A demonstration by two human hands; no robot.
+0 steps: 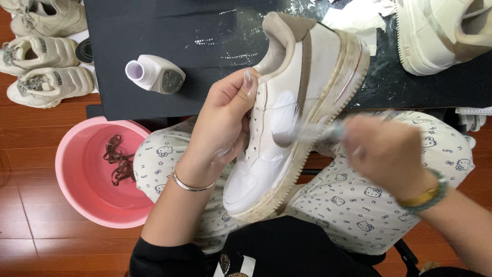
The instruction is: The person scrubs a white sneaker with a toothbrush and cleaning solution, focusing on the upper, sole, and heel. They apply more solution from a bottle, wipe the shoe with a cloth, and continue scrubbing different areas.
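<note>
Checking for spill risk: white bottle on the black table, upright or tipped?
Tipped. The white bottle lies on its side on the black table, its open mouth facing left; no cap shows on it.

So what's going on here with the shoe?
A seated person's left hand holds a white sneaker over their lap, while the right hand, blurred, works a brush against its side. An open white bottle lies on the black table; dark laces sit in a pink basin.

I am seeing a black table (215, 31) carrying a white bottle (155, 74) lying sideways and a shoe (441, 31). A wooden floor (31, 236) is bearing a pink basin (77, 174) and pale sneakers (46, 84).
</note>
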